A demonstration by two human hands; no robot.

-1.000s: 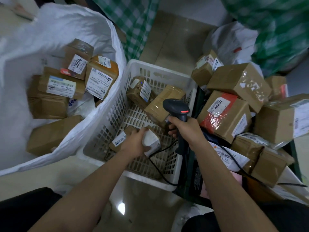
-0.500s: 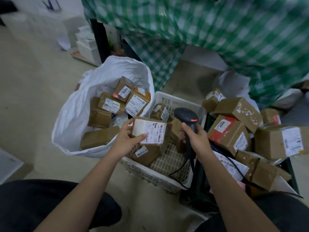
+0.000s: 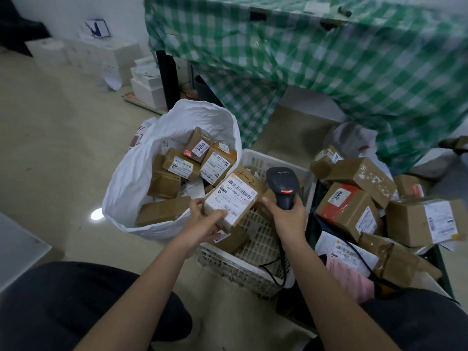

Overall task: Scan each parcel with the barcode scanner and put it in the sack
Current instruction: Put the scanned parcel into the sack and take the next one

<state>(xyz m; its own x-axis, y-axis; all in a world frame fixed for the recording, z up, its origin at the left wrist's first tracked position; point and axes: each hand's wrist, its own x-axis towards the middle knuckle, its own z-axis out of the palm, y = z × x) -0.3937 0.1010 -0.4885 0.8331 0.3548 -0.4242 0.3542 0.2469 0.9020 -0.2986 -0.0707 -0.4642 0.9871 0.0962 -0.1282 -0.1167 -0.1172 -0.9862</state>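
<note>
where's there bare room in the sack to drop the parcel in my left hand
The sack has bare white lining along its left wall and near rim, bordering the brown boxes. Its far right side, by the basket, is crowded with labelled parcels. The left hand holds the parcel at that rim.

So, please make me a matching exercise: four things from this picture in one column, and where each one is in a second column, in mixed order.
Things:
1. barcode scanner
2. parcel with handwritten marks
3. parcel marked 3004
4. parcel with red tape

Places:
A. inside the white sack
B. in the left hand
C. in the pile right of the white basket
D. in the right hand

Pairs: 1-D, 2-B, 3-A, 4-C
</note>
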